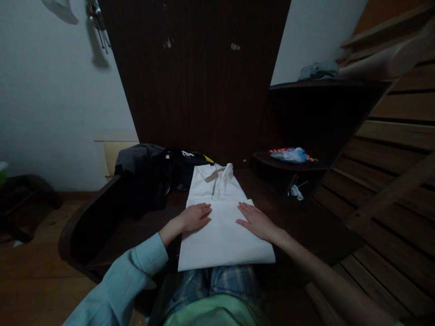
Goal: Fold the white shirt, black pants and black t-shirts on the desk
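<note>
white cloth lies beneath both my palms. my left hand (196,216) rests near the left edge of the folded shirt (224,244), my right hand (257,222) near its right edge. neither grips anything: the palms face down with fingers extended, and i judge that so broad a touch pins the layers evenly without creasing them. the folded-over part ends just beyond my fingertips, short of the collar (208,172), which sits at the far end.

the shirt lies lengthwise on the dark bench (146,233), its near end by my plaid shorts (234,280), probably so both arms reach it equally. whether that end overhangs the seat, i cannot tell.

farther out on the left, a dark heap (142,165) sits against the back panel (204,95), seemingly put aside to give the cloth room. to the far right, a plastic bag (291,155) rests on a small shelf (263,158), out of the way.
</note>
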Demonstrator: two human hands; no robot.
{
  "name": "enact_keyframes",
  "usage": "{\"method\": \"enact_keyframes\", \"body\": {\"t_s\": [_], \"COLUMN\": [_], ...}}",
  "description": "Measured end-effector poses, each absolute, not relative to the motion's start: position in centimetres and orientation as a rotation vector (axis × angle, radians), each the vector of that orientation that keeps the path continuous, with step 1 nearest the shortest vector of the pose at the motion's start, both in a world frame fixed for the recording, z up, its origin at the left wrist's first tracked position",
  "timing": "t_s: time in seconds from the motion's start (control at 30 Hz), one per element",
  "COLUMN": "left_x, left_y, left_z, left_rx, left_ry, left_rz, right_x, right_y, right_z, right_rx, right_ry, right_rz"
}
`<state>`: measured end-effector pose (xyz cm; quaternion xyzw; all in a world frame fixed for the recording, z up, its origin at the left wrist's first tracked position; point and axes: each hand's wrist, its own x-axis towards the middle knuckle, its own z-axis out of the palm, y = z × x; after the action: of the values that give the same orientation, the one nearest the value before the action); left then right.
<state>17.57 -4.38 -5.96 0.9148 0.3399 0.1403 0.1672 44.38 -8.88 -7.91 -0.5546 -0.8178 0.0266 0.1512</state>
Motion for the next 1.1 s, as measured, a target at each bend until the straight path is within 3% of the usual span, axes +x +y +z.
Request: {"method": "enact_keyframes", "body": {"t_s": [0.1, 0.23, 0.53, 0.77, 0.9, 1.1], "left_x": [18.7, 19.8, 21.1, 21.7, 19.9, 17.9], "left_y": [-2.4, 1.3, 5.1, 1.6, -2.4, -5.9], "left_z": [-4.7, -3.2, -1.3, -0.2, -1.4, -5.5], "left_rx": [2.460, 1.913, 1.426, 1.284, 1.394, 1.360], "left_ry": [1.079, 1.226, 1.116, 0.785, 0.940, 1.010], "left_rz": [0.471, 0.826, 1.025, 1.190, 1.112, 0.976], "right_x": [42.8, 41.2, 41.6, 41.7, 42.7, 44.3], "right_y": [-7.5, -6.1, -5.8, -5.3, -4.7, -4.2], "right_z": [-6.5, -7.0, -8.4, -8.7, -9.0, -8.8], "right_rx": [-1.645, -1.625, -1.532, -1.423, -1.344, -1.514], "right_ry": [-2.281, -2.176, -2.125, -1.861, -1.410, -0.937], "right_rz": [0.050, -0.091, -0.095, 0.218, 0.488, 0.484]}}
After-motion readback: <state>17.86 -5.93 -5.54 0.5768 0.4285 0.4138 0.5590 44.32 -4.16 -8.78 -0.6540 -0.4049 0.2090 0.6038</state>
